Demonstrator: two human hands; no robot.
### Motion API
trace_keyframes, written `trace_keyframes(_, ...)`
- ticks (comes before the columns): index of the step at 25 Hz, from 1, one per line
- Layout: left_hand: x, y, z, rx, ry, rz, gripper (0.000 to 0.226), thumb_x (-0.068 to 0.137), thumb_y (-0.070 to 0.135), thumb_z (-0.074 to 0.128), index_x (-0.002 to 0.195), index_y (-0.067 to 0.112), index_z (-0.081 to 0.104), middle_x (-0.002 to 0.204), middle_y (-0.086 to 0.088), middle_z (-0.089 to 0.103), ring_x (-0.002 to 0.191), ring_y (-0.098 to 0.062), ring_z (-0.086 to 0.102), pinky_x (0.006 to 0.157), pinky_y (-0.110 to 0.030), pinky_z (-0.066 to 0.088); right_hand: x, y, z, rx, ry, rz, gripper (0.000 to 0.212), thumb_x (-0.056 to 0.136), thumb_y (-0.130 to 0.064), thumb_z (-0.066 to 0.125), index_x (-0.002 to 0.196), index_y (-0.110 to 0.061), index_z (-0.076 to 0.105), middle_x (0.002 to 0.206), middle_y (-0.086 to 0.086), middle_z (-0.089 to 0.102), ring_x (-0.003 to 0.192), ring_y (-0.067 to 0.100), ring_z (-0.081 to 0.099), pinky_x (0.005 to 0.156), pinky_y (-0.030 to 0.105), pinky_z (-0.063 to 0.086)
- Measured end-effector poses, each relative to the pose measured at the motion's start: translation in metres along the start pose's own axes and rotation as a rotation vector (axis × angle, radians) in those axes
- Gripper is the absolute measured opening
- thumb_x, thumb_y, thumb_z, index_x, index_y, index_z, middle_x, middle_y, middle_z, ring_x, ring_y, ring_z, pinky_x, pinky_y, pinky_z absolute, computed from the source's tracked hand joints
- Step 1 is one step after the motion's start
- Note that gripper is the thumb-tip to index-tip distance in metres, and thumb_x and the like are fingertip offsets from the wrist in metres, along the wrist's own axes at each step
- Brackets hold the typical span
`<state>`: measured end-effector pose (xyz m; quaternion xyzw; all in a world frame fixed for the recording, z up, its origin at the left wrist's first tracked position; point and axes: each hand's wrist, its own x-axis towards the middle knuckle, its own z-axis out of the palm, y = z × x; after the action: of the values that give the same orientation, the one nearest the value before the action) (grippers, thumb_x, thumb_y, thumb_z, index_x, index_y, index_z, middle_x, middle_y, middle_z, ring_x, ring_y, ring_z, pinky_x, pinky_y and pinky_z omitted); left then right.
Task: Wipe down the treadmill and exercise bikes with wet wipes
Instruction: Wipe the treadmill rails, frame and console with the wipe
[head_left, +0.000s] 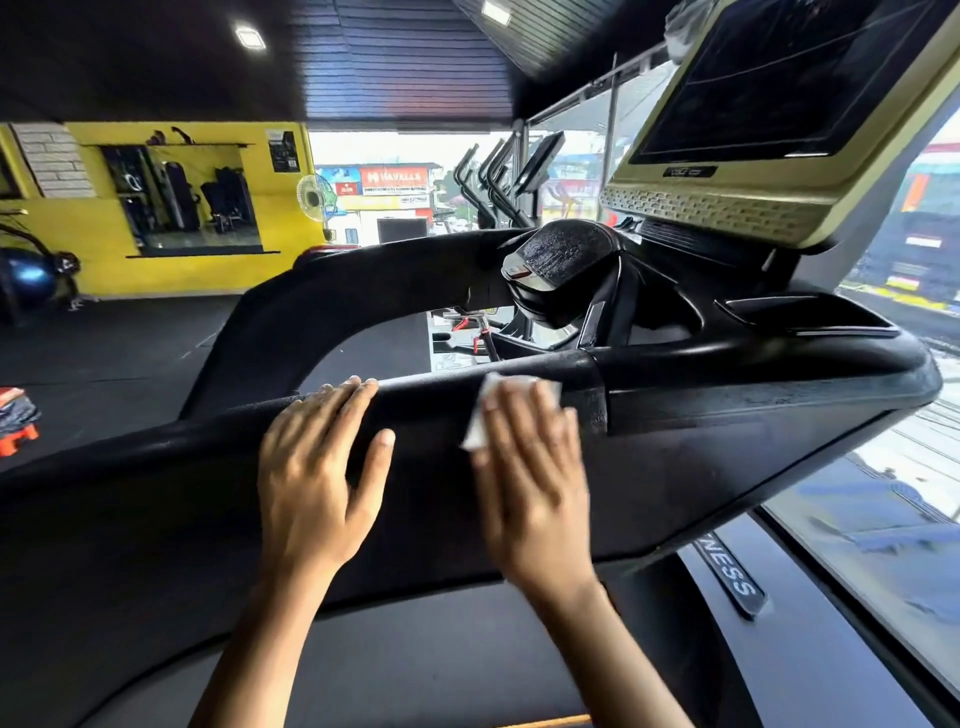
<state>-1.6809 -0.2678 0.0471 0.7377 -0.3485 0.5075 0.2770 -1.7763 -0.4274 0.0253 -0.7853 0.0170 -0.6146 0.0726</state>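
White and thin, the wet wipe (478, 421) lies draped over the treadmill's black crossbar (197, 431), just left of the console joint. The right hand (530, 467) grasps nothing: its straight fingers press the sheet flat, likely so it makes broad contact with the rounded bar. Only its left edge and 1 upper corner show past the fingers. The left hand (317, 467) lies beside it, flat and released on the same bar, probably to steady the person. The bar looks matte and faintly textured. Up to the right are the console screen (779, 78) and a cup tray (810, 314).
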Motion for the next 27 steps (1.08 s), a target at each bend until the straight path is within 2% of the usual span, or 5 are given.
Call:
trace_keyframes(7,-0.001,0.003,-0.001,0.022,-0.011,-0.032,0.044,0.095,0.032,0.043,0.123,0.005,0.063,0.124,-0.012,0.064,0.114,-0.030,0.059,0.102,-0.040,0.036,-0.004,0.020,-0.008,-0.101,0.120,0.203,0.041,0.101,-0.020,0.037,0.134,0.000,0.049,0.144,0.016,0.042,0.141,0.033,0.027,0.117,0.046,0.018)
trace_keyframes(12,-0.002,-0.002,-0.004,0.056,-0.058,0.021,0.047,0.098,0.034,0.040,0.127,0.004,0.060,0.128,-0.013,0.061,0.116,-0.031,0.057,0.103,-0.040,0.036,0.007,-0.019,0.005,-0.013,-0.045,-0.081,0.037,0.098,-0.024,0.046,0.130,-0.009,0.058,0.139,0.006,0.052,0.136,0.027,0.040,0.116,0.044,0.022)
trace_keyframes(17,-0.001,-0.010,-0.014,0.060,-0.103,0.077,0.047,0.098,0.035,0.041,0.129,0.004,0.058,0.129,-0.014,0.060,0.119,-0.031,0.057,0.105,-0.039,0.035,0.007,-0.016,0.006,-0.087,0.038,0.075,0.039,0.099,-0.022,0.040,0.129,-0.004,0.058,0.137,0.012,0.054,0.136,0.034,0.038,0.117,0.045,0.016)
trace_keyframes(23,-0.014,-0.057,-0.038,0.098,-0.103,0.033,0.046,0.098,0.035,0.041,0.125,0.005,0.062,0.128,-0.012,0.061,0.117,-0.031,0.059,0.103,-0.043,0.038,0.021,-0.079,0.047,0.007,-0.123,-0.124,0.038,0.099,-0.023,0.043,0.128,-0.005,0.059,0.128,0.012,0.061,0.126,0.033,0.050,0.110,0.045,0.032)
trace_keyframes(27,-0.024,-0.108,-0.061,0.048,-0.127,0.008,0.050,0.101,0.041,0.036,0.125,0.005,0.062,0.127,-0.011,0.062,0.116,-0.029,0.059,0.101,-0.045,0.041,0.031,-0.085,0.052,-0.261,-0.054,0.095,0.031,0.097,-0.021,0.046,0.113,-0.007,0.068,0.117,0.011,0.067,0.117,0.035,0.056,0.107,0.047,0.032)
